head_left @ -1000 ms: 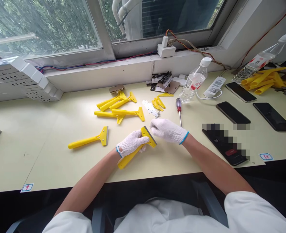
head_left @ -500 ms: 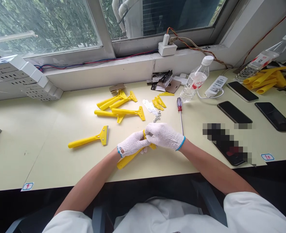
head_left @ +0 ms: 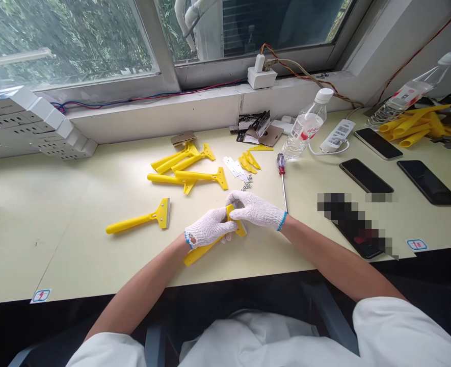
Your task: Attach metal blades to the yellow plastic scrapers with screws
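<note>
My left hand (head_left: 207, 228), in a white knit glove with a hole near its cuff, is closed around a yellow scraper (head_left: 204, 251). The scraper's handle slants down toward the table's front edge, and a strip of pale blade shows at its head. My right hand (head_left: 259, 209), gloved too, has its fingers curled and pressed against the upper end of that head. Its fingertips partly hide whatever small part may be there. Just beyond my hands lie several small screws (head_left: 247, 182), white blades (head_left: 234, 167) and small yellow plastic pieces (head_left: 250, 161).
A scraper with a blade (head_left: 141, 223) lies at left, below several yellow scraper handles (head_left: 198, 176). A screwdriver (head_left: 282, 178) rests to the right, near a water bottle (head_left: 307, 125). Phones (head_left: 366, 176), a power strip (head_left: 338, 135) and more yellow handles (head_left: 414, 125) occupy the right side.
My right hand has shifted slightly left and its fingers have loosened, uncovering more of the scraper's head and blade edge. My left hand keeps its hold. The view has moved a little.
</note>
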Available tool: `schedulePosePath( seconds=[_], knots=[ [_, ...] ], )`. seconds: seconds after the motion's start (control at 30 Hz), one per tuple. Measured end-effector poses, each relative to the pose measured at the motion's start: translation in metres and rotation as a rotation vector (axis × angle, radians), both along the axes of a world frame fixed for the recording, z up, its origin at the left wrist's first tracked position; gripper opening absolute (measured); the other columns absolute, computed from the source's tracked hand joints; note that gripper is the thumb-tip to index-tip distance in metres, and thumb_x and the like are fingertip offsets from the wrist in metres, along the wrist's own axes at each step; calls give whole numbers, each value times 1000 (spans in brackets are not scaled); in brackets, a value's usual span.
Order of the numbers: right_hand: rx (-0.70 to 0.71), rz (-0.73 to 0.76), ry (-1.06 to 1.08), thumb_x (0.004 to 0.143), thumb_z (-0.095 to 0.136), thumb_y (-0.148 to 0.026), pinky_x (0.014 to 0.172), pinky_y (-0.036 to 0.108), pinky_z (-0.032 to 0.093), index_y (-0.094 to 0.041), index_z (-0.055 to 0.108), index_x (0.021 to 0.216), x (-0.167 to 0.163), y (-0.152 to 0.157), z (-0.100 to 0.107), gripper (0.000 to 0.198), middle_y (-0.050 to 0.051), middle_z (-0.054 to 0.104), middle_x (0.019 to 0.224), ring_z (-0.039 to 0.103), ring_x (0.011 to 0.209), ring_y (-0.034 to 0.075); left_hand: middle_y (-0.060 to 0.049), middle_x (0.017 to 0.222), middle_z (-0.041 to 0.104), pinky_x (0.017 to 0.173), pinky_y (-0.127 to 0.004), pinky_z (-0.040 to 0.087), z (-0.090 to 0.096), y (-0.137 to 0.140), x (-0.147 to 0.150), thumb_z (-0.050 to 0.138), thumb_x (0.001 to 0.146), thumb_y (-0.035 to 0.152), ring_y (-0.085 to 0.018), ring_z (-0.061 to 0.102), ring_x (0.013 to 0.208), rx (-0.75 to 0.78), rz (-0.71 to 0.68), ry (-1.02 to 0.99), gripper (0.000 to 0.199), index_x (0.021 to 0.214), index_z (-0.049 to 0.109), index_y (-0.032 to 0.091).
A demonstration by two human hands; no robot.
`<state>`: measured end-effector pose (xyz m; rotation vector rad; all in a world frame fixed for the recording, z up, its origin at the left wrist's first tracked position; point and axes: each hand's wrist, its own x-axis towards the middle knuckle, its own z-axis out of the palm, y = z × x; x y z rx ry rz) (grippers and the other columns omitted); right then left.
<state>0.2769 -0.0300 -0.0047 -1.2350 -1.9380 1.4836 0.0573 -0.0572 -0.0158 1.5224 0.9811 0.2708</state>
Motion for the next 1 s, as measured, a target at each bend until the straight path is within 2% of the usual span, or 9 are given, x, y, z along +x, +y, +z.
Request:
schedulePosePath(
  seconds=[0.23, 0.43, 0.63, 0.8, 1.0],
  knots=[
    [33, -25, 8, 82, 62, -19, 69, 30, 43, -19, 61, 100, -6, -5, 0, 18, -1, 62, 87, 56, 79, 17, -2, 78, 78, 69, -31, 61, -1, 0, 0, 64, 99, 30, -17, 72, 65, -10, 7, -1, 15, 91, 71, 20],
    [80, -32, -73, 83, 59, -15, 65, 30, 39, -21, 57, 100, -8, -10, 4, 18, -3, 55, 80, 50, 73, 16, -3, 77, 77, 70, -30, 60, -1, 0, 1, 64, 100, 30, -17, 72, 66, -7, -7, 4, 16, 92, 74, 19],
    [201, 7, -64, 88, 51, -11, 80, 32, 46, -20, 57, 108, -9, -14, 0, 22, 4, 64, 99, 59, 89, 20, -3, 76, 77, 69, -29, 59, -4, 1, 1, 65, 102, 34, -17, 72, 64, 3, -2, 1, 21, 88, 71, 19],
    [273, 13, -100, 93, 50, -11, 81, 33, 47, -19, 58, 111, -9, -16, -3, 22, 6, 65, 103, 59, 91, 21, -4, 76, 77, 68, -29, 59, -4, 1, 1, 66, 103, 39, -17, 72, 65, 28, 14, 24, 26, 87, 69, 19],
    [190, 64, -57, 89, 52, -10, 86, 34, 49, -19, 60, 111, -5, -11, 0, 25, 7, 68, 108, 63, 97, 22, -4, 77, 78, 67, -29, 59, -1, -1, 3, 65, 100, 36, -17, 72, 65, 10, 19, 41, 23, 85, 72, 20]
  ],
)
